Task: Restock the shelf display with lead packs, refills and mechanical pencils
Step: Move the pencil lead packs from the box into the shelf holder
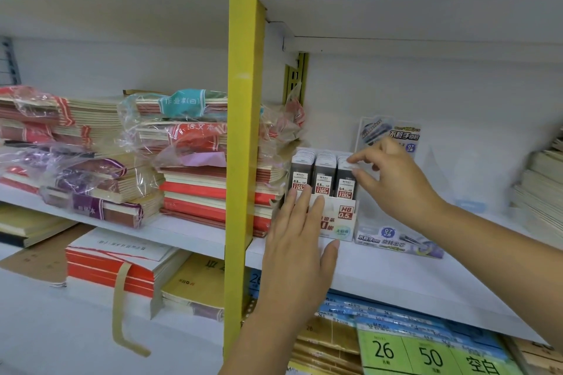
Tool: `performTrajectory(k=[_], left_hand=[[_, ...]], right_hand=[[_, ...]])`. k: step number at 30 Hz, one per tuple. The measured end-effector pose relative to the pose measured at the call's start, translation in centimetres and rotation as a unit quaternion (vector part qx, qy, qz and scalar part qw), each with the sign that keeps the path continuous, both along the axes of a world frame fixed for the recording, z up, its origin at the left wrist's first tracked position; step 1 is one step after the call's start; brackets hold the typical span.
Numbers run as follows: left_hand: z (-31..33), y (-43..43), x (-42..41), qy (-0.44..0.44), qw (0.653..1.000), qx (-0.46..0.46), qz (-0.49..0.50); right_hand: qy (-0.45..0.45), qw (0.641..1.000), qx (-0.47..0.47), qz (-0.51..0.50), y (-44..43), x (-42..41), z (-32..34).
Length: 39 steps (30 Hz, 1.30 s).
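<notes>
Head view gives me my left hand (300,240) flat, fingers straight, pressed against the front of the white cardboard display box (342,218) on the white shelf board (396,280). My right hand (393,179), just above it, pinches the white cap of the rightmost dark grey lead pack (345,184), which stands upright in the box's right-hand row. To the left of my left hand rises a yellow metal upright (240,131).

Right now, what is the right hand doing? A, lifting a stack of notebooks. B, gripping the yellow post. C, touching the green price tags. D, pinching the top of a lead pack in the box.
D: the right hand pinches the top of a lead pack in the right-most row of the display box, while the left hand lies flat against the box front.
</notes>
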<state>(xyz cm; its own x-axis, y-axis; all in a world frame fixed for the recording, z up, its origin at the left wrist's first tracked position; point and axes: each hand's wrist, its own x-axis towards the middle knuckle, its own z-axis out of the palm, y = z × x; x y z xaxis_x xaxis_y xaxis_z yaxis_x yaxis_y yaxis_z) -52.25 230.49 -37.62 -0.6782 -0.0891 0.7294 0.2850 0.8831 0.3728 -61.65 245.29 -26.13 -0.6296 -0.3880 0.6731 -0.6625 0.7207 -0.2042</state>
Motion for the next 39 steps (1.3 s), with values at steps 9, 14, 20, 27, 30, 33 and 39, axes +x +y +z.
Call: performTrajectory(k=[9, 14, 20, 27, 30, 33, 39], left_hand=[[-1.4, 1.3, 3.7, 0.097, 0.993, 0.052, -0.046], [-8.3, 3.3, 8.2, 0.02, 0.995, -0.017, -0.096], [-22.2, 4.5, 13.8, -0.314, 0.944, -0.003, -0.103], [-32.8, 5.7, 16.2, -0.595, 0.777, 0.199, -0.047], [-34.6, 5.9, 16.1, -0.622, 0.74, 0.251, -0.041], [-35.1, 6.1, 15.9, -0.611, 0.72, 0.325, -0.057], [-35.7, 5.8, 16.4, -0.59, 0.696, 0.407, -0.045]], right_hand=[[-0.027, 0.993, -0.097, 0.057, 2.7, 5.4, -2.0], [-0.105, 0.962, -0.214, 0.13, 6.7, 12.6, -7.8], [-0.423, 0.872, -0.239, 0.049, 10.4, 18.0, -25.6], [-0.621, 0.75, -0.197, -0.117, 10.6, 18.6, -42.6], [-0.622, 0.751, -0.169, -0.142, 10.3, 17.8, -46.2], [-0.581, 0.792, -0.122, -0.144, 10.1, 16.8, -48.7], [-0.562, 0.805, -0.099, -0.166, 8.6, 15.7, -52.3]])
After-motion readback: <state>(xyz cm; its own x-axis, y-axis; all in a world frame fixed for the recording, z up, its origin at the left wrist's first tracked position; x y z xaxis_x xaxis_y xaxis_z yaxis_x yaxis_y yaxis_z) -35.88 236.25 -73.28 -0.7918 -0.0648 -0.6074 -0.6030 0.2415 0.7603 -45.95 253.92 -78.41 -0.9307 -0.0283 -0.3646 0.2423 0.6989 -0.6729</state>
